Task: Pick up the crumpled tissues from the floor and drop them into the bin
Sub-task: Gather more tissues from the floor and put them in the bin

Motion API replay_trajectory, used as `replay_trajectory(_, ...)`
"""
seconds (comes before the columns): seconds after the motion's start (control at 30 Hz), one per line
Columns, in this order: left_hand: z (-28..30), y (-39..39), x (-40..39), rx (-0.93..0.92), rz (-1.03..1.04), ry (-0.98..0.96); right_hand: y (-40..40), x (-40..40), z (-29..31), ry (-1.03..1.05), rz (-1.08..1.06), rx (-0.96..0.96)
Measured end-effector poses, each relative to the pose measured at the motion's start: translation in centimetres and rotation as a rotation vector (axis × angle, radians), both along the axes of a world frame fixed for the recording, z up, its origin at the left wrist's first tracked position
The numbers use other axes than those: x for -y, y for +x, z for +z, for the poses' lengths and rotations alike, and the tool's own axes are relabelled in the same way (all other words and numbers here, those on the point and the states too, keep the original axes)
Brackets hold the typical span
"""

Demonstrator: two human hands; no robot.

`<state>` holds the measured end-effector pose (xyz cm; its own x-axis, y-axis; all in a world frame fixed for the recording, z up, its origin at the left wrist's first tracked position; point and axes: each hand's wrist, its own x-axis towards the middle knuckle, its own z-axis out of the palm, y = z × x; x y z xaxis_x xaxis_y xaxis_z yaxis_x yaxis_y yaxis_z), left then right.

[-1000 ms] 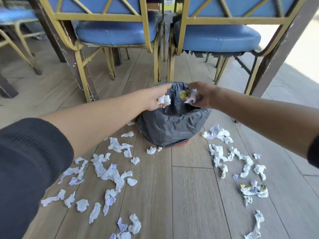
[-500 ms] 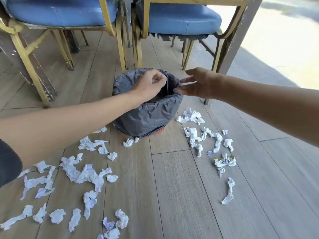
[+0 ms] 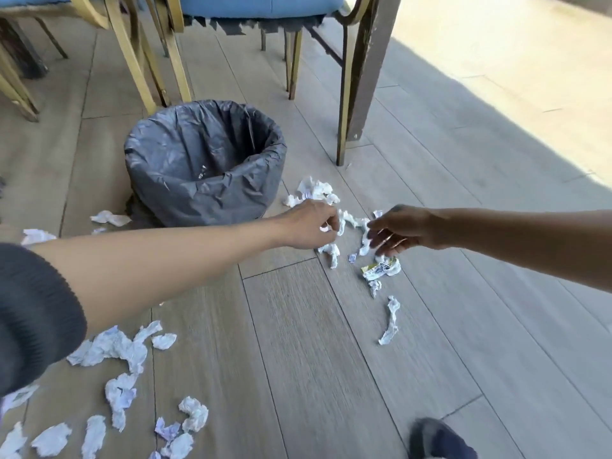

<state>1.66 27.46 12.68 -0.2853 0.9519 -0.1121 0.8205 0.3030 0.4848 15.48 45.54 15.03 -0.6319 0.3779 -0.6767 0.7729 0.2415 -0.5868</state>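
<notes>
I can read no writing anywhere; one crumpled yellow-and-white printed scrap (image 3: 381,270) lies among the tissues, but its print is too blurred to make out. My left hand (image 3: 313,228) reaches over the cluster of tissues (image 3: 314,190) to the right of the bin (image 3: 205,160), its fingers curled around a small white bit, though I cannot tell whether that piece is actually lifted off the floor (image 3: 331,359). My right hand (image 3: 395,230) hovers just beside it, fingers loose and spread, holding nothing, directly above the printed scrap. The bin, lined with a grey bag, stands behind my left hand. More tissues (image 3: 112,349) lie scattered at the lower left, below my left forearm. A twisted strip (image 3: 390,321) lies alone, nearer me.
</notes>
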Motion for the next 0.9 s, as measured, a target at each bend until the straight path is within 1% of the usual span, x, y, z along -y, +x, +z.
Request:
replay_trajectory(0.1,-3.6,1.9,-1.2,0.006,-0.021,-0.13,3.7,-1.0,-3.4,0.244,0.279,0.1)
replay_trajectory(0.17,-5.8,3.4,-1.8,0.051,-0.019,-0.179,6.2,-1.4,-5.5,0.388,0.577,0.119)
replay_trajectory(0.23,-7.7,5.3,-2.0,0.109,0.024,-0.2,8.5,-1.5,-7.4,0.522,0.862,0.133)
replay_trajectory(0.33,-10.7,8.1,-2.1,0.142,0.092,-0.236,10.6,-2.4,-10.1,0.64,1.062,0.104)
replay_trajectory(0.43,-12.5,9.6,-1.9,0.122,0.107,-0.296,11.3,-3.0,-11.9,0.684,1.25,0.072)
replay_trajectory(0.57,-12.9,9.6,-3.2,0.102,0.165,-0.34,11.1,-3.8,-13.0,0.648,1.429,-0.025)
replay_trajectory(0.67,-12.1,9.2,-5.5,0.082,0.265,-0.275,10.5,-4.1,-13.7,0.613,1.512,-0.046)
replay_trajectory(0.8,-11.4,9.2,-9.0,0.048,0.334,-0.153,9.7,-4.6,-14.6,0.602,1.497,-0.073)
replay_trajectory(0.9,-11.8,9.5,-11.2,0.057,0.336,-0.141,9.2,-5.1,-15.2,0.578,1.386,-0.113)
